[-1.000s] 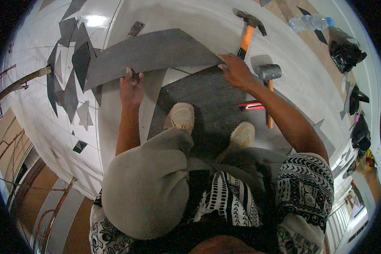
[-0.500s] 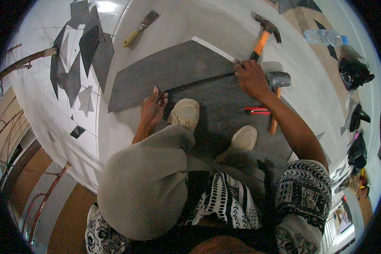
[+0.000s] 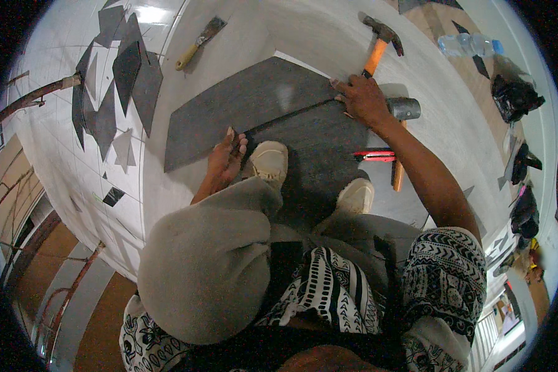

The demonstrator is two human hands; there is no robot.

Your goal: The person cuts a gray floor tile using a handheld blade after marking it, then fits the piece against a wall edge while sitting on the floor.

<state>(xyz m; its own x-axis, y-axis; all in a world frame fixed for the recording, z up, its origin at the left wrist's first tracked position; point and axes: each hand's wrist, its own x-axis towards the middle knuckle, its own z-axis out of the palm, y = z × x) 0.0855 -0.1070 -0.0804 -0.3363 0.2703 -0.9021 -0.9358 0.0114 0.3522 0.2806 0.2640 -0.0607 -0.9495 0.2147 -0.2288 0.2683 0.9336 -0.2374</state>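
Observation:
A dark grey floor plank lies slanting across the floor before me, pointed at its left end. My left hand pinches its near edge, fingertips up beside my shoe. My right hand is closed over the right end of the same plank, its forefinger reaching along the top. Beneath and nearer is another dark grey surface, with my shoes on it. A rubber mallet lies beside my right wrist. A red utility knife rests below that wrist, across the mallet's handle.
Beyond my right hand lies a claw hammer with an orange handle. A putty knife is at the far left. Cut grey tile pieces are piled on white tiles. At right are a plastic bottle and a black bag.
The plank has shifted slightly to the right, and the white strip by its far edge looks thinner. My right hand has moved a little with it; both hands keep their hold.

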